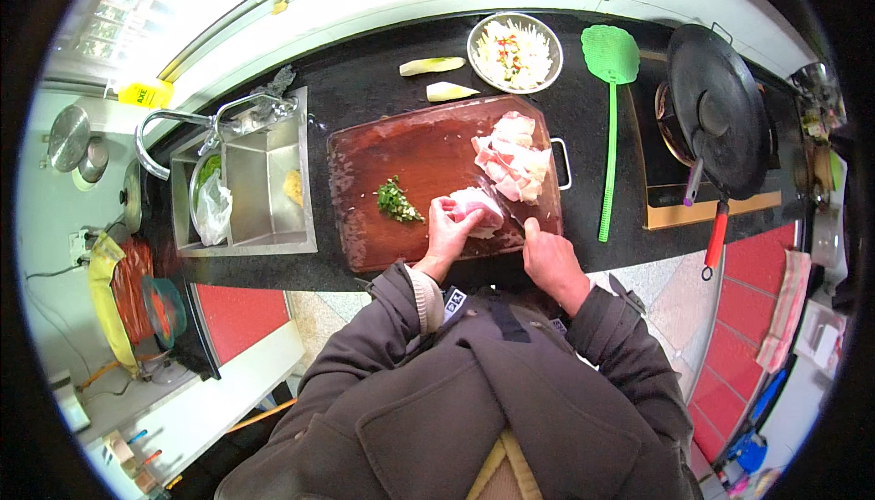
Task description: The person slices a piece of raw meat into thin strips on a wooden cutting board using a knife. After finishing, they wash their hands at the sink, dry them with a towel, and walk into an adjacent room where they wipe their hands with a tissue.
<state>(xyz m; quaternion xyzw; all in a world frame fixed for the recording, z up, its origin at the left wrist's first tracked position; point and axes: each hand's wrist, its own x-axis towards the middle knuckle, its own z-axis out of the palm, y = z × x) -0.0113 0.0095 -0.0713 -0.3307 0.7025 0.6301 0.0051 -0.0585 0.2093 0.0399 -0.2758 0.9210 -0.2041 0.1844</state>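
Note:
A piece of raw meat (pixel 480 207) lies near the front edge of the wooden cutting board (pixel 410 151). My left hand (pixel 448 230) presses on it from the left, fingers and thumb holding it. In my right hand (pixel 552 257) is the handle of a knife (pixel 507 204), its blade angled up and left along the meat's right side. Just behind the blade sits a heap of sliced raw meat (pixel 513 158). Chopped green herbs (pixel 396 200) form a small pile left of my left hand.
Behind the board stand a metal bowl of shredded vegetables (pixel 513 52) and two peeled vegetable pieces (pixel 432 66). A green fly swatter (pixel 610 76) lies to the right, before a black pan (pixel 714 117) over the cooktop (pixel 656 192). A steel sink (pixel 270 151) is at left.

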